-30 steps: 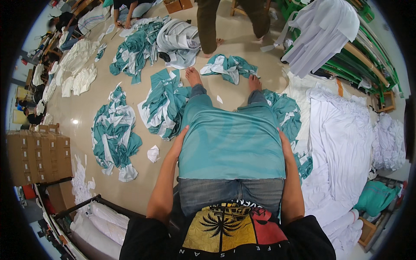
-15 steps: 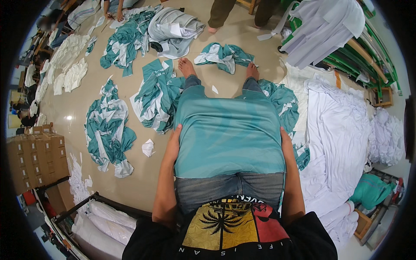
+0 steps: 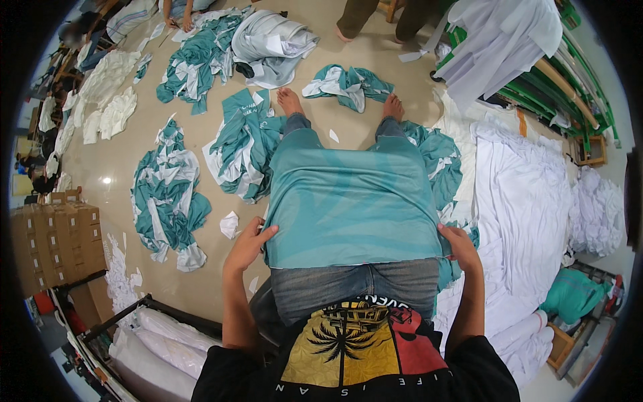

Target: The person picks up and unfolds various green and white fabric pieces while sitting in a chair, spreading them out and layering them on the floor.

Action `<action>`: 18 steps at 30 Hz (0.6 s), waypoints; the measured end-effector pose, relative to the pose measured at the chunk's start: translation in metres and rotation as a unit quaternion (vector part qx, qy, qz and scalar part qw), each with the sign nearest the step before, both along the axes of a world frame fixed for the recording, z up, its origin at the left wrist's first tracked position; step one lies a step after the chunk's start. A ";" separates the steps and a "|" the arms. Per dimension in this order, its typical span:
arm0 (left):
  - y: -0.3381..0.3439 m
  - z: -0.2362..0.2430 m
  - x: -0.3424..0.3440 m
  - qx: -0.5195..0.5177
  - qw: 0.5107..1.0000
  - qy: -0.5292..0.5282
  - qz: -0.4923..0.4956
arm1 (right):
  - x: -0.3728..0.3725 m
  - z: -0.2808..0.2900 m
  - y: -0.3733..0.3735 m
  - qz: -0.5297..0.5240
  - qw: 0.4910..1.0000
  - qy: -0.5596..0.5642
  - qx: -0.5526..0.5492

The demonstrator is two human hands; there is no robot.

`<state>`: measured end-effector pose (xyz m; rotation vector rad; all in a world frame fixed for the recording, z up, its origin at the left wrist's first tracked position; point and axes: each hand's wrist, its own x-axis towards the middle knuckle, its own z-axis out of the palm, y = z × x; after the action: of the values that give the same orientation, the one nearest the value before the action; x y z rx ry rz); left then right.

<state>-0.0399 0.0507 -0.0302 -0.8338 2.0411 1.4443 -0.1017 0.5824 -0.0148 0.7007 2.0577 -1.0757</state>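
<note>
A teal fabric panel (image 3: 351, 214) with a faint lighter pattern lies spread across my thighs, its near edge over the top of my jeans (image 3: 358, 285). My left hand (image 3: 248, 244) pinches the panel's left edge near its lower corner, thumb on top. On the opposite side, my right hand (image 3: 461, 246) grips the right edge close to the lower corner. Fingers under the cloth are partly hidden. Beside my left leg rests a heap of teal and white cut pieces (image 3: 244, 151). Another teal heap (image 3: 439, 161) lies along my right leg.
More teal and white pieces (image 3: 167, 194) lie on the floor at left, and another bundle (image 3: 348, 87) between my feet. White cloth (image 3: 522, 201) covers the right side. Cardboard boxes (image 3: 57, 244) and a rack of white rolls (image 3: 161, 345) stand at lower left. Another person's legs (image 3: 375, 17) are ahead.
Both hands have slid from the panel's sides down toward its near corners, and my elbows have spread outward. The panel's near edge has shifted slightly up and looks straighter.
</note>
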 end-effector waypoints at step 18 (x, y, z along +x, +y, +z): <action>0.060 -0.022 0.042 -0.253 0.907 0.306 0.138 | 0.014 0.023 -0.082 -0.036 0.907 0.415 0.058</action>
<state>0.0017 0.1105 -0.0524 -0.9840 2.9628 1.4663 -0.0877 0.4999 0.0081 0.3937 2.8436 -1.4708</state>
